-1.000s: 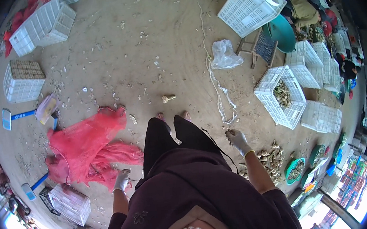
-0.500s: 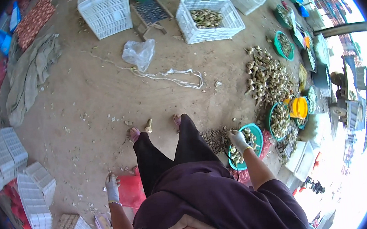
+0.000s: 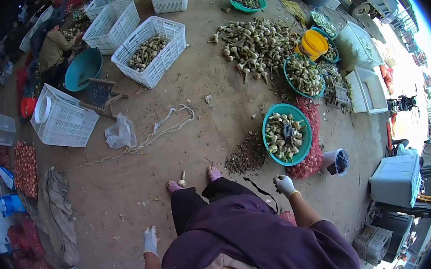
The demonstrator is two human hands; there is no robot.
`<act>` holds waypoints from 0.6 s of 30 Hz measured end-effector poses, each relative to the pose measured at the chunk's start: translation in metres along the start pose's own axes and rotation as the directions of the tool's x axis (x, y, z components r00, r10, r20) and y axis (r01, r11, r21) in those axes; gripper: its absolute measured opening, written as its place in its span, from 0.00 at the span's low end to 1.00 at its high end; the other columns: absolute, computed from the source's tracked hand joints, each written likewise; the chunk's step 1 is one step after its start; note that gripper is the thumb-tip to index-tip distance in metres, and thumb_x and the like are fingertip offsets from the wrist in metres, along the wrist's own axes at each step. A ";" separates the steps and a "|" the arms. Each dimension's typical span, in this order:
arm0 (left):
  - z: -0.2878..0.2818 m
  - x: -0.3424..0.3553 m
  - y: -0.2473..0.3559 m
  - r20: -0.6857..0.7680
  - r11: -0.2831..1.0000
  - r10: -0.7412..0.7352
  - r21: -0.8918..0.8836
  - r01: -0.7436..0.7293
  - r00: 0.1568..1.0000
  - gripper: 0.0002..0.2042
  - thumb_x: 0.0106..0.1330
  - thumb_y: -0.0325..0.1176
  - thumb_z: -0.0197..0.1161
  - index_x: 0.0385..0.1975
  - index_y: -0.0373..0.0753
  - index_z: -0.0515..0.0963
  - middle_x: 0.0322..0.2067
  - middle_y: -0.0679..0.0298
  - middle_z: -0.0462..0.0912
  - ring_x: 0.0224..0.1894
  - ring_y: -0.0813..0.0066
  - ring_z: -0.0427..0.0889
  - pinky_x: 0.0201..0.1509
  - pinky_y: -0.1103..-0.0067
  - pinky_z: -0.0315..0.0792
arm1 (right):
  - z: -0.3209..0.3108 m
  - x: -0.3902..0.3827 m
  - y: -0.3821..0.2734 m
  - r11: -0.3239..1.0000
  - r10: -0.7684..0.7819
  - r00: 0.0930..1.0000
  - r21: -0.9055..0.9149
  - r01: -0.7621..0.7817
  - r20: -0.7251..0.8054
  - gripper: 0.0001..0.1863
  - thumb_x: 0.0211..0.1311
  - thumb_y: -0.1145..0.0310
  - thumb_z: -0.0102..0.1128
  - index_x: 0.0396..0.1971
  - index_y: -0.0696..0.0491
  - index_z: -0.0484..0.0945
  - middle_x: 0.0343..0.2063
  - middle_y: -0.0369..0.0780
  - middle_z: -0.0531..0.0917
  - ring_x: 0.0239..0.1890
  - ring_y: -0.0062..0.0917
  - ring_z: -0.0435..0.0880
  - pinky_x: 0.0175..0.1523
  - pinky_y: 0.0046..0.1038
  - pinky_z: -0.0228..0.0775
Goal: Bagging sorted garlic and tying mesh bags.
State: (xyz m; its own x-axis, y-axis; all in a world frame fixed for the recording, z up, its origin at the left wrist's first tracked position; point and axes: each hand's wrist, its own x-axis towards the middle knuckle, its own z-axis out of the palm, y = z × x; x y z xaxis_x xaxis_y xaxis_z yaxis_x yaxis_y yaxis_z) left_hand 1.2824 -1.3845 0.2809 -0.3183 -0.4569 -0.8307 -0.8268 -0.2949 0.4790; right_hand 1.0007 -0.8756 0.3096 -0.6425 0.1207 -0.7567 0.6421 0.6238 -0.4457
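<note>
My left hand [image 3: 151, 239], in a white glove, hangs low beside my body with its fingers apart and nothing in them. Out to the right is my right hand [image 3: 284, 185], gloved too, its fingers curled in and nothing visible in them. It is apart from the teal basin [image 3: 306, 149] that stands just beyond it. Garlic bulbs [image 3: 279, 137] with stems fill that basin, and a dark crumpled thing [image 3: 293, 129] lies on them. One single garlic bulb [image 3: 182, 178] rests on the ground between my feet. A black strap [image 3: 260, 190] hangs beside my waist.
A red mesh sack [image 3: 312, 162] lies against the basin, near a white bucket [image 3: 336, 162]. Beyond are a garlic heap [image 3: 256, 45], a yellow bucket [image 3: 312, 44], a white crate [image 3: 169, 61] and a low stool [image 3: 100, 93]. A plastic bag [image 3: 121, 132] and white cord [image 3: 172, 119] lie ahead.
My view has turned to the right. My right hand has come away from the garlic basin, back toward my body. My left hand still hangs low at my side.
</note>
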 end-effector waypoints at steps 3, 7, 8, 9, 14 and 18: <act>0.032 -0.006 0.031 0.052 0.995 0.046 0.085 -0.051 0.998 0.21 0.59 0.41 0.52 0.51 0.38 0.64 0.35 0.61 0.73 0.33 0.72 0.74 0.34 0.71 0.71 | -0.002 0.009 0.024 0.947 0.229 0.973 0.233 -0.220 -0.009 0.13 0.53 0.63 0.48 0.23 0.59 0.73 0.13 0.39 0.74 0.10 0.23 0.71 0.16 0.25 0.63; 0.039 0.000 0.033 0.119 0.793 0.316 0.512 -0.331 0.941 0.19 0.59 0.37 0.52 0.47 0.32 0.67 0.32 0.60 0.74 0.30 0.74 0.75 0.30 0.78 0.71 | 0.004 0.024 0.004 0.994 -0.007 0.999 -0.108 0.002 -0.046 0.12 0.53 0.63 0.49 0.23 0.58 0.73 0.13 0.38 0.74 0.14 0.26 0.75 0.21 0.25 0.66; 0.041 -0.003 0.040 0.143 0.782 0.310 0.524 -0.338 0.940 0.19 0.59 0.37 0.52 0.47 0.32 0.67 0.32 0.60 0.74 0.30 0.74 0.75 0.30 0.78 0.71 | 0.011 0.026 -0.002 0.999 -0.037 0.996 0.008 0.038 -0.080 0.13 0.53 0.62 0.49 0.24 0.58 0.73 0.14 0.38 0.75 0.15 0.25 0.75 0.22 0.25 0.66; 0.048 -0.011 0.054 0.168 0.813 0.199 0.522 -0.258 0.966 0.17 0.59 0.37 0.52 0.44 0.32 0.68 0.31 0.60 0.75 0.28 0.74 0.75 0.30 0.78 0.70 | 0.020 0.026 -0.011 0.990 -0.076 0.990 0.113 0.090 -0.121 0.14 0.53 0.61 0.49 0.24 0.59 0.73 0.14 0.38 0.75 0.16 0.23 0.75 0.24 0.25 0.67; 0.074 0.059 0.107 0.204 0.811 0.163 0.529 -0.249 0.965 0.14 0.59 0.35 0.52 0.40 0.33 0.71 0.29 0.64 0.75 0.24 0.77 0.73 0.26 0.81 0.68 | 0.035 -0.008 -0.032 0.982 -0.098 0.995 0.164 0.093 0.021 0.17 0.53 0.59 0.48 0.29 0.60 0.73 0.20 0.40 0.77 0.19 0.21 0.76 0.27 0.24 0.68; 0.106 0.040 0.191 0.244 0.934 0.232 0.213 -0.285 0.942 0.16 0.61 0.35 0.51 0.47 0.37 0.67 0.33 0.65 0.76 0.27 0.84 0.73 0.27 0.85 0.67 | 0.047 0.010 0.048 0.998 0.002 0.995 0.063 0.005 -0.103 0.14 0.53 0.61 0.49 0.29 0.58 0.72 0.17 0.39 0.75 0.16 0.22 0.74 0.23 0.24 0.67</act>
State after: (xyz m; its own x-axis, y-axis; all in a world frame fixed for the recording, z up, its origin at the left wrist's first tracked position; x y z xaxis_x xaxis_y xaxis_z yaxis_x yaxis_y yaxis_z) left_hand 1.0623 -1.3702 0.3089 -0.6047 -0.2934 -0.7405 -0.7806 0.0335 0.6242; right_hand 1.0451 -0.8804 0.2586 -0.6810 0.2008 -0.7042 0.6641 0.5747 -0.4783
